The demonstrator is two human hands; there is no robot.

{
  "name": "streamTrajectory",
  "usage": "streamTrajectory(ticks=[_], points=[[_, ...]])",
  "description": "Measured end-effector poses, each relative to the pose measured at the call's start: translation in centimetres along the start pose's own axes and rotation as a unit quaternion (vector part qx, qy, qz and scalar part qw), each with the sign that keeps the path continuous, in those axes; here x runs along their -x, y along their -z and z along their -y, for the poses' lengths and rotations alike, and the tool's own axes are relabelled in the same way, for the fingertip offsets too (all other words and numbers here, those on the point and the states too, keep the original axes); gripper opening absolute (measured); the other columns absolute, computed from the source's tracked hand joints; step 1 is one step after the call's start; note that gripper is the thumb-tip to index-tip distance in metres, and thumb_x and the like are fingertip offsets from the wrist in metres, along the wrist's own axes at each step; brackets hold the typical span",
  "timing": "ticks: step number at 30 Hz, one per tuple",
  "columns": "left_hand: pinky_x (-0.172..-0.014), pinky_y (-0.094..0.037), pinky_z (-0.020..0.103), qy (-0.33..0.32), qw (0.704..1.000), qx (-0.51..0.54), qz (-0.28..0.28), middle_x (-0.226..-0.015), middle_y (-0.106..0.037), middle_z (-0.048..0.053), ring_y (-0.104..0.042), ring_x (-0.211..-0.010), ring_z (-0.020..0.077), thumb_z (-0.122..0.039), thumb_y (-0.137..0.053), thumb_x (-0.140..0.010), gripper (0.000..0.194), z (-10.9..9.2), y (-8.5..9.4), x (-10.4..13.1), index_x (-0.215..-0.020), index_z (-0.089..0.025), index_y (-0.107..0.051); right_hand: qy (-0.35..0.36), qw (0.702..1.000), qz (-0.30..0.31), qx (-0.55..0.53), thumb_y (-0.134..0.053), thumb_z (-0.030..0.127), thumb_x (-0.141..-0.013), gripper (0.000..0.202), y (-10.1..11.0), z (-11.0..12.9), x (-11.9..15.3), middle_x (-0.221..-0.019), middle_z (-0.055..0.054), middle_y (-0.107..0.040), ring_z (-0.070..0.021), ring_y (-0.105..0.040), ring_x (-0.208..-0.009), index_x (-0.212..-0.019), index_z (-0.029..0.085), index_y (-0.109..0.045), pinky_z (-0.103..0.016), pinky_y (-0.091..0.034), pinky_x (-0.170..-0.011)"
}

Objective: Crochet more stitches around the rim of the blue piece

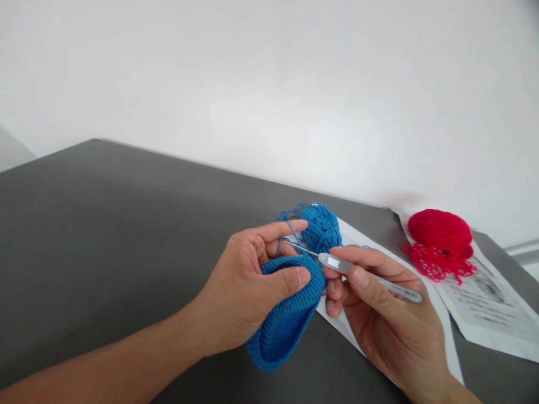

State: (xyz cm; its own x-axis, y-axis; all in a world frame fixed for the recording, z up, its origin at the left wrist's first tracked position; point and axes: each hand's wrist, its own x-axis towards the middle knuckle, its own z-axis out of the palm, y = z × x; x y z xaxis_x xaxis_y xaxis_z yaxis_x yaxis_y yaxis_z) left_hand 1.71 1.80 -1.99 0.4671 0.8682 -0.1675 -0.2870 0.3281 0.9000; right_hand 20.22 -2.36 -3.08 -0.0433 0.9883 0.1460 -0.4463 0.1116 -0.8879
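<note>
My left hand point(248, 280) pinches the upper edge of a blue crocheted piece point(286, 325), thumb in front, with a strand of blue yarn looped over its raised index finger. The piece is hollow and hangs down with its opening showing. My right hand point(387, 308) holds a grey-handled crochet hook point(370, 276) between thumb and fingers. The hook's metal shaft points left, over the top edge of the piece and close to the yarn strand. Just behind the hands lies a ball of blue yarn point(320, 227) with loose strands at its left.
A red yarn ball point(440, 230) with tangled red strands point(442, 262) sits at the right on a printed sheet point(488, 303). Another white sheet point(448, 336) lies under the blue yarn and right hand. The dark grey table point(126, 241) meets a white wall behind.
</note>
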Motion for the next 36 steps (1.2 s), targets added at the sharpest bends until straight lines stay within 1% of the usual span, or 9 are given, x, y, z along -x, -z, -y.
streamTrajectory(ticks=[3, 7, 12, 18, 22, 26, 30, 33, 36], points=[[-0.066, -0.049, 0.024, 0.006, 1.000, 0.005, 0.008, -0.086, -0.075, 0.004, -0.065, -0.070, 0.0137, -0.029, -0.094, -0.073, 0.082, 0.0, 0.0, 0.1, -0.145, -0.011, -0.060, 0.000, 1.000, 0.013, 0.021, -0.082, 0.020, -0.089, 0.015, 0.5, 0.3, -0.1, -0.079, -0.005, -0.082, -0.0154, -0.078, -0.063, -0.104, 0.021, -0.086, -0.021, -0.068, -0.058], [-0.066, -0.050, 0.025, 0.010, 1.000, 0.001, 0.011, -0.088, -0.075, 0.005, -0.065, -0.072, 0.0145, -0.029, -0.094, -0.073, 0.080, 0.0, 0.1, 0.2, -0.145, -0.012, -0.061, 0.036, 0.997, 0.031, 0.064, -0.082, 0.018, -0.089, 0.015, 0.9, 0.8, -0.2, -0.086, -0.006, -0.081, -0.0165, -0.078, -0.067, -0.103, 0.021, -0.086, -0.022, -0.068, -0.055], [-0.059, -0.044, 0.021, 0.001, 1.000, -0.011, -0.002, -0.080, -0.069, -0.001, -0.058, -0.064, 0.0100, -0.026, -0.093, -0.072, 0.075, -0.1, 0.1, 0.0, -0.140, -0.012, -0.065, 0.057, 0.991, 0.040, 0.118, -0.082, 0.021, -0.090, 0.014, 1.3, 1.3, -0.3, -0.082, -0.007, -0.078, -0.0180, -0.076, -0.065, -0.103, 0.021, -0.086, -0.025, -0.068, -0.052], [-0.058, -0.044, 0.021, 0.006, 1.000, -0.025, -0.009, -0.079, -0.067, -0.002, -0.056, -0.062, 0.0097, -0.028, -0.092, -0.072, 0.075, -0.3, 0.0, 0.1, -0.140, -0.012, -0.065, 0.074, 0.979, 0.075, 0.174, -0.076, 0.020, -0.095, 0.018, 2.2, 1.7, -0.1, -0.082, -0.007, -0.076, -0.0188, -0.077, -0.065, -0.111, 0.023, -0.085, -0.026, -0.066, -0.052], [-0.056, -0.043, 0.020, 0.001, 0.999, -0.034, -0.016, -0.076, -0.064, -0.003, -0.053, -0.059, 0.0085, -0.026, -0.090, -0.072, 0.072, -0.4, 0.0, 0.1, -0.138, -0.011, -0.065, 0.094, 0.968, 0.083, 0.216, -0.074, 0.020, -0.097, 0.020, 2.6, 2.0, 0.1, -0.081, -0.007, -0.076, -0.0191, -0.077, -0.063, -0.114, 0.025, -0.083, -0.026, -0.064, -0.050], [-0.054, -0.042, 0.020, 0.000, 0.999, -0.048, -0.020, -0.078, -0.066, -0.002, -0.055, -0.059, 0.0089, -0.022, -0.085, -0.075, 0.068, -0.4, 0.1, 0.0, -0.139, -0.012, -0.065, 0.115, 0.956, 0.080, 0.258, -0.074, 0.020, -0.096, 0.020, 2.5, 2.4, 0.1, -0.083, -0.007, -0.078, -0.0190, -0.076, -0.061, -0.112, 0.026, -0.084, -0.028, -0.065, -0.051], [-0.052, -0.041, 0.019, 0.000, 0.998, -0.048, -0.033, -0.076, -0.067, -0.003, -0.055, -0.057, 0.0085, -0.020, -0.085, -0.074, 0.066, -0.5, 0.1, 0.0, -0.137, -0.011, -0.066, 0.140, 0.939, 0.085, 0.302, -0.075, 0.018, -0.095, 0.020, 2.4, 2.7, 0.0, -0.082, -0.006, -0.079, -0.0181, -0.075, -0.057, -0.110, 0.026, -0.084, -0.030, -0.064, -0.053], [-0.052, -0.045, 0.018, -0.001, 0.999, -0.030, -0.037, -0.074, -0.069, -0.003, -0.059, -0.058, 0.0094, -0.019, -0.086, -0.072, 0.068, -0.6, -0.2, 0.0, -0.136, -0.009, -0.065, 0.154, 0.926, 0.081, 0.336, -0.075, 0.016, -0.094, 0.020, 2.3, 3.0, 0.0, -0.080, -0.005, -0.079, -0.0180, -0.075, -0.056, -0.109, 0.026, -0.084, -0.031, -0.064, -0.054], [-0.054, -0.048, 0.018, -0.017, 0.997, -0.053, -0.052, -0.073, -0.071, -0.003, -0.062, -0.059, 0.0098, -0.015, -0.083, -0.072, 0.066, -0.7, -0.5, 0.0, -0.135, -0.009, -0.066, 0.177, 0.907, 0.083, 0.374, -0.075, 0.011, -0.092, 0.025, 1.9, 3.2, 0.0, -0.073, -0.004, -0.078, -0.0191, -0.075, -0.059, -0.109, 0.026, -0.084, -0.033, -0.064, -0.058]])
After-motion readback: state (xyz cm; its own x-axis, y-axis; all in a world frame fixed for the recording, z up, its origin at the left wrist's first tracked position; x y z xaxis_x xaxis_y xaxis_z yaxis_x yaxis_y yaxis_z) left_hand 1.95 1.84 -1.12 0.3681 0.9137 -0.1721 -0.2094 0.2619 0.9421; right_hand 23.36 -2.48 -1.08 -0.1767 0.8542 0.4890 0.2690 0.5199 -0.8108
